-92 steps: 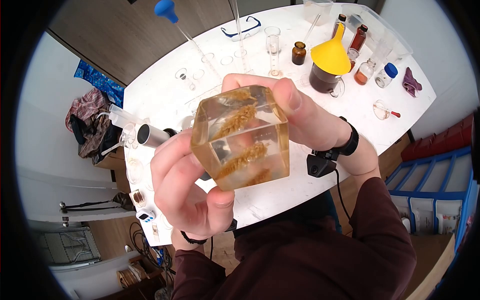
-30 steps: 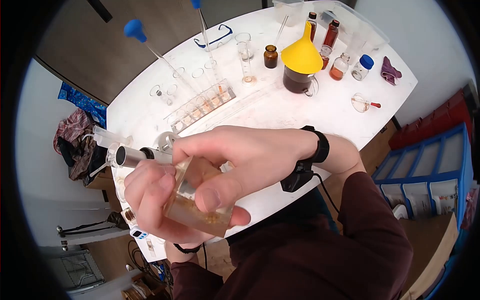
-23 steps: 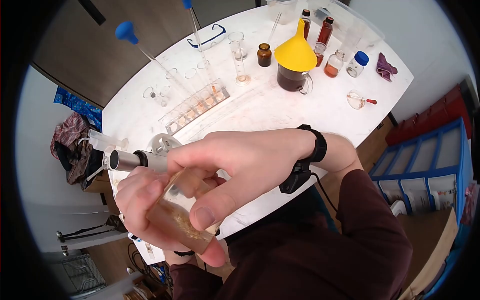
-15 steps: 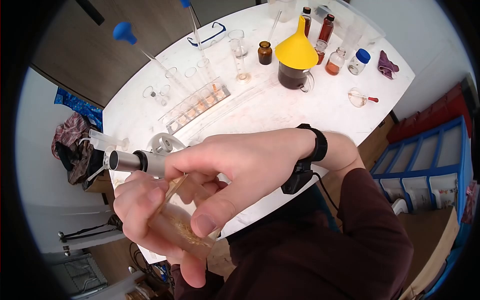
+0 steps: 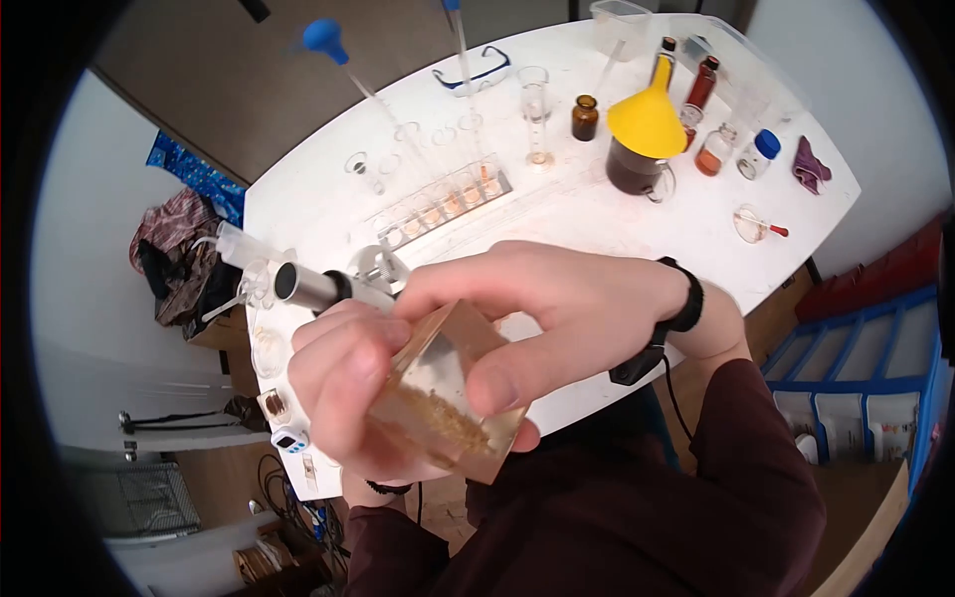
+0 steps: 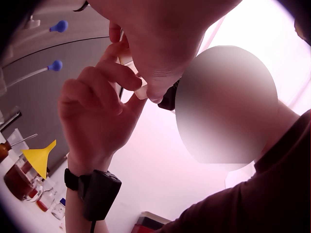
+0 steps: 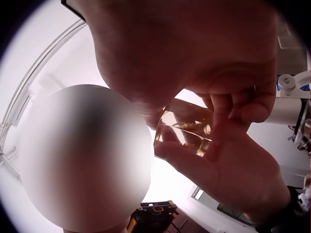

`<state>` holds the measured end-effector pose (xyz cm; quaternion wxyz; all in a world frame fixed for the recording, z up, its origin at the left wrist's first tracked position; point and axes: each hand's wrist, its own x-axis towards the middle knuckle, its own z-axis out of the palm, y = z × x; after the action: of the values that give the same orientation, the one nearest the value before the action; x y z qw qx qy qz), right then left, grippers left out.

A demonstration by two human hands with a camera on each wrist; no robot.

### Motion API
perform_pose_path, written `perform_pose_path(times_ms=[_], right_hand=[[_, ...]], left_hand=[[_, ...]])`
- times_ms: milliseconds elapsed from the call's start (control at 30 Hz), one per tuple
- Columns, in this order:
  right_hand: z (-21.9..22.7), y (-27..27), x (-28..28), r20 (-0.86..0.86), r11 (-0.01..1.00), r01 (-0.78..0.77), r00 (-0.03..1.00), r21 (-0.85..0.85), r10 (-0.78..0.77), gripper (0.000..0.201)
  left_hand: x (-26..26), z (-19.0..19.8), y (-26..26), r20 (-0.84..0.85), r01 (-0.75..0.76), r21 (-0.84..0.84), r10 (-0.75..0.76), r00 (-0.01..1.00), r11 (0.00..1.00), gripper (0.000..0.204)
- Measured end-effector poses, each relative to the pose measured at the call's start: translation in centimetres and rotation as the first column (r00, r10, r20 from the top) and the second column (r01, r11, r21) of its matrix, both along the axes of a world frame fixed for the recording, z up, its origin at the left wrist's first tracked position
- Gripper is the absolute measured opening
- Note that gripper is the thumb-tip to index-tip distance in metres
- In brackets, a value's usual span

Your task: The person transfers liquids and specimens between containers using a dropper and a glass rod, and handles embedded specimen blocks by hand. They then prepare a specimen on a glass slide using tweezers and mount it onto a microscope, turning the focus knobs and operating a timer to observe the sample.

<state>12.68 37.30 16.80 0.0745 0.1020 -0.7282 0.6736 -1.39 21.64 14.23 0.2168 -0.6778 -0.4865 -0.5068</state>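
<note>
Prob. heavy, rigid, slick: clear block [image 5: 433, 398], L hand [image 5: 343, 388] & R hand [image 5: 572, 310] grips closed round it; best hold opp. flat faces.

- dark grey-brown panel [image 5: 189, 90] behind the curved white table [image 5: 577, 234]
- pale walls [image 5: 846, 99] at both sides
- brown floor [image 5: 224, 488]
- red bins [image 5: 880, 264] above a blue-framed rack [image 5: 856, 387] at right
- piled cloth [image 5: 184, 234] at left
- pinkish-white glare [image 6: 262, 29] overhead in the left wrist view
</note>
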Motion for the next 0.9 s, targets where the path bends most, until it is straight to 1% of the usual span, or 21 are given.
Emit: perform_pose_path(times_ms=[33,67,100,133,167,200,233,267,333,367,433,467,533,567,600,633,700,733,800,833,900], right_hand=[[1.3,0.2,0.6,0.014,0.986,0.089,0.996,0.14,-0.091,0.061],[2.2,0.0,1.1,-0.039,0.946,0.248,0.969,0.207,-0.245,0.076],[1.8,-0.3,1.2,-0.273,0.84,0.486,0.865,0.242,-0.422,0.073],[1.7,-1.0,1.4,-0.428,0.77,0.631,0.724,0.092,-0.541,0.061],[1.7,-1.1,2.8,-0.535,0.729,0.68,0.643,0.07,-0.548,0.05],[2.6,0.1,4.9,-0.594,0.89,0.435,0.755,0.135,-0.279,0.037],[3.8,0.8,6.0,-0.63,0.964,0.158,0.776,0.215,0.013,0.024],[4.5,-0.2,6.4,-0.63,0.974,0.088,0.774,0.21,0.066,0.024],[4.8,-1.7,7.4,-0.662,0.979,-0.098,0.724,0.181,0.195,0.056],[4.7,-1.8,6.8,-0.658,0.977,-0.131,0.722,0.17,0.212,0.056],[4.6,-2.2,6.0,-0.73,0.961,-0.195,0.624,0.198,0.278,0.041],[3.9,-2.2,7.7,-0.731,0.961,-0.211,0.625,0.179,0.273,0.041],[2.3,-1.8,11.8,-0.636,0.994,-0.106,0.769,-0.016,0.072,0.029],[2.4,-2.5,9.0,-0.801,0.954,-0.26,0.597,-0.151,0.036,0.028],[2.6,-2.5,9.3,-0.804,0.95,-0.278,0.592,-0.139,0.056,0.028],[2.9,-2.5,10.1,-0.762,0.951,-0.256,0.647,-0.174,0.035,0.026],[2.3,-1.2,13.1,-0.712,0.953,-0.234,0.702,-0.194,0.027,0.024],[2.3,-0.7,13.2,-0.768,0.935,-0.288,0.64,-0.205,0.029,0.024],[1.4,0.2,14.4,-0.864,0.892,-0.393,0.503,-0.223,0.006,0.029],[0.3,1.1,16.0,-0.9,0.861,-0.451,0.435,-0.234,-0.017,0.033],[-4.9,8.0,24.8,-0.946,0.783,-0.562,0.308,-0.266,-0.101,0.043]], left_hand=[[-0.2,0.7,-0.2,-0.031,-0.017,-0.039,0.016,0.999,0.999,0.12],[-0.3,1.3,-0.5,-0.063,-0.055,-0.08,0.05,0.997,0.995,0.12],[-0.3,1.4,-0.1,0.02,0.018,0.005,-0.018,1.0,1.0,0.108],[-0.5,1.2,0.6,0.09,0.079,0.102,-0.089,0.992,0.992,0.096],[-0.7,0.5,1.2,0.168,0.202,0.187,-0.234,0.958,0.961,0.094],[-0.6,1.5,0.0,0.225,0.26,0.068,-0.269,0.936,0.963,0.089],[-0.1,1.4,0.9,0.199,0.267,0.159,-0.296,0.934,0.95,0.086],[0.1,1.7,0.4,0.194,0.282,0.096,-0.296,0.935,0.955,0.085],[1.3,0.4,0.4,0.25,0.311,0.072,-0.319,0.914,0.948,0.085],[1.5,-0.2,-0.3,0.261,0.279,0.064,-0.286,0.922,0.958,0.085],[2.0,-1.3,-2.0,0.263,0.269,-0.039,-0.25,0.932,0.962,0.086],[1.8,-1.4,-3.4,0.276,0.261,-0.09,-0.228,0.934,0.961,0.089],[0.9,-2.6,-6.6,0.312,0.159,-0.136,-0.11,0.944,0.978,0.094],[0.1,-2.5,-8.3,0.393,0.078,-0.152,-0.013,0.919,0.985,0.096],[-0.5,-2.1,-9.6,0.47,-0.001,-0.164,0.079,0.879,0.986,0.097],[-0.6,-1.1,-9.9,0.593,-0.148,-0.141,0.203,0.779,0.979,0.092],[-4.3,1.0,-12.3,0.444,-0.442,-0.25,0.508,0.738,0.861,0.079],[-5.9,1.9,-13.3,0.442,-0.498,-0.3,0.581,0.683,0.814,0.073],[-9.7,2.8,-14.4,0.536,-0.422,-0.359,0.554,0.637,0.832,0.054],[-11.5,3.0,-14.8,0.514,-0.437,-0.403,0.594,0.62,0.804,0.055],[-14.6,2.6,-15.7,0.48,-0.451,-0.471,0.65,0.589,0.758,0.056]])
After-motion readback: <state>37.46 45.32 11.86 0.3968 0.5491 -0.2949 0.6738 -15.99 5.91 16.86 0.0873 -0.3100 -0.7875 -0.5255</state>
